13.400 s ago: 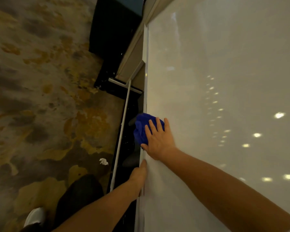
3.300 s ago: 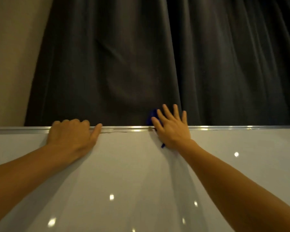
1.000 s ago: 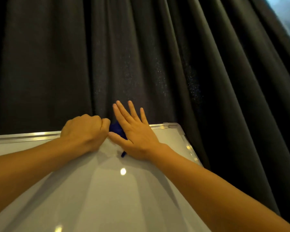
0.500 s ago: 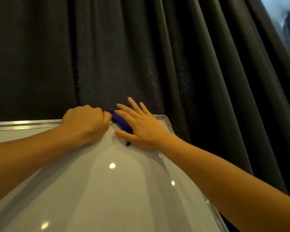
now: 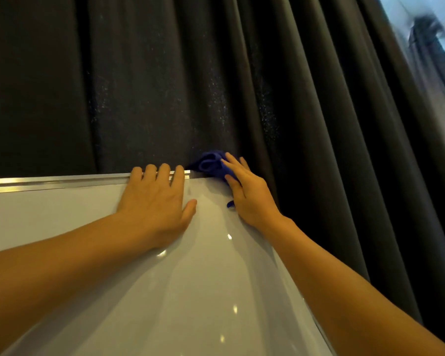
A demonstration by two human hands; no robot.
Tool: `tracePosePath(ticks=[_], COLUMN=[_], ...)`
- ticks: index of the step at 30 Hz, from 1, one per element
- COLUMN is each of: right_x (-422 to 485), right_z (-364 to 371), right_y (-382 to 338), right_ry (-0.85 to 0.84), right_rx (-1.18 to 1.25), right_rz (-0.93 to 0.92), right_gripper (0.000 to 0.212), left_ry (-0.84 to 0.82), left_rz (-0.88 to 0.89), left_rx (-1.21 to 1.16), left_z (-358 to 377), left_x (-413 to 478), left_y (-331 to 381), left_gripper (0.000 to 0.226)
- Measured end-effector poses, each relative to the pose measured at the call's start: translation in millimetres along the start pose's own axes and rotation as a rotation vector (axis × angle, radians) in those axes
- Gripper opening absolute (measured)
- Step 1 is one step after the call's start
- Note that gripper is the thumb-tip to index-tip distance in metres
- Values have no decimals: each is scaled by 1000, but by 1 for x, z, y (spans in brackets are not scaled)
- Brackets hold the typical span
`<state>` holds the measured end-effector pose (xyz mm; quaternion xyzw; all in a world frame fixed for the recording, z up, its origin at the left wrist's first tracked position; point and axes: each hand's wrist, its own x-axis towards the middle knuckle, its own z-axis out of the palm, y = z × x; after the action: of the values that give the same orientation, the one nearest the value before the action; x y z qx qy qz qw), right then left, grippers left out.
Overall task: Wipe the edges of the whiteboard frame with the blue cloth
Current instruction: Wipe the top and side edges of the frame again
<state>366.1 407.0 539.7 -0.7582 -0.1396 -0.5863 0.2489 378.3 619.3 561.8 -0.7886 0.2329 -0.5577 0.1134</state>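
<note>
Right hand (image 5: 252, 199) presses blue cloth (image 5: 210, 164) onto frame (image 5: 62, 181) corner.

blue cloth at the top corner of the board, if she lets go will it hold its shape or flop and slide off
Probably flop: the blue cloth is bunched in soft folds under the right hand, with a loose end hanging below the palm. It looks light and may slip off the narrow metal frame. The left hand only braces the whiteboard.

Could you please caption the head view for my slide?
Right hand presses blue cloth onto whiteboard frame corner; left hand braces.
</note>
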Motion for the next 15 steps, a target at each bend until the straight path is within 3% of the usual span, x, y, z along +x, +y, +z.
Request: tracePosePath(ticks=[6, 12, 15], right_x=[-57, -144, -189], right_z=[-5, -25, -43], right_y=[5, -1, -10], right_ry=[47, 19, 86], right_rx=[122, -167, -299], right_rz=[95, 201, 221], right_gripper=[44, 50, 48], left_ry=[-39, -21, -40], left_rz=[134, 234, 384], left_rx=[-95, -209, -232], left_z=[17, 6, 9], left_x=[2, -2, -15], left_y=[34, 79, 103], left_gripper=[77, 79, 78])
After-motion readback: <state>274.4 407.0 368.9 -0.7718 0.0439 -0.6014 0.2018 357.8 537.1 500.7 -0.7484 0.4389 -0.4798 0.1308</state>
